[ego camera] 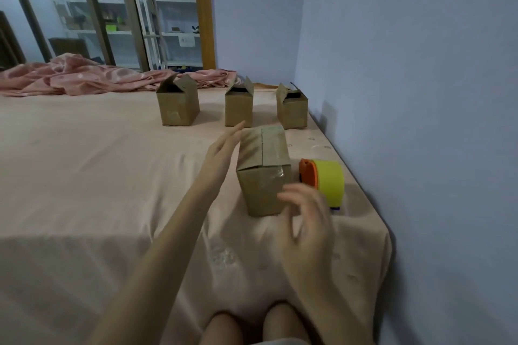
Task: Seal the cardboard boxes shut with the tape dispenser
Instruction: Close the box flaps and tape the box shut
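The nearest cardboard box (263, 173) has its flaps folded down, apparently untaped. The left hand (221, 152), fingers straight, steadies its left side; the right hand (305, 221) hovers empty, loosely spread. The tape dispenser (322, 180) sits just right of the box: grasp it and run tape along the centre seam.

The bed (84, 176) carries four cardboard boxes (263, 171), a tape dispenser (325, 179) and a crumpled pink blanket (84, 78).
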`<state>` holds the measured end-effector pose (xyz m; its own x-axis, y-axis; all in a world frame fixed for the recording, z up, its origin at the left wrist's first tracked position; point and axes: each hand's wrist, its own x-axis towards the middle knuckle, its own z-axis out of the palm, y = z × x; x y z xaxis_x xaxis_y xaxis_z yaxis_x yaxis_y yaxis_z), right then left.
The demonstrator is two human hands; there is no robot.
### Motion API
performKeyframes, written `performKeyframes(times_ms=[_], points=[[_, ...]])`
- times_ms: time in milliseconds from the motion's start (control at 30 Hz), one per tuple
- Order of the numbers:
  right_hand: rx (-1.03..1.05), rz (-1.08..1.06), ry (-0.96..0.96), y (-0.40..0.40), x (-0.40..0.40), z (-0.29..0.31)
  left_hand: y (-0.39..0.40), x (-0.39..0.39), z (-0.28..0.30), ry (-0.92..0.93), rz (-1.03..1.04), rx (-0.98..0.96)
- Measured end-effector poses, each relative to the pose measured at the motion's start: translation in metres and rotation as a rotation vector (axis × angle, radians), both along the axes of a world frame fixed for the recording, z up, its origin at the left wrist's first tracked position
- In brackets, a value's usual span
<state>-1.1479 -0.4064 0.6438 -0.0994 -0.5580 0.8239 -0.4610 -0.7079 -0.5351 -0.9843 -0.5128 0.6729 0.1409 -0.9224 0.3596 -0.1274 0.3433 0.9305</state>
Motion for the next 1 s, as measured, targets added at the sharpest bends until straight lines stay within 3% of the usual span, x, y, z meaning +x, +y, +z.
performKeyframes(times_ms=[100,267,633,1000], points=[[-0.018,0.013,0.070,-0.027,-0.017,0.031,0.033,-0.003,0.005,-0.153,-0.043,-0.131],[0.234,0.099,0.324,-0.064,-0.029,0.042,0.051,-0.022,0.000,-0.391,-0.029,-0.104],[0.163,0.136,0.164,-0.072,-0.010,0.028,0.048,-0.026,-0.008,-0.519,0.273,-0.277],[0.094,0.139,0.276,-0.082,0.003,0.018,0.051,-0.011,-0.009,-0.612,0.344,-0.299]])
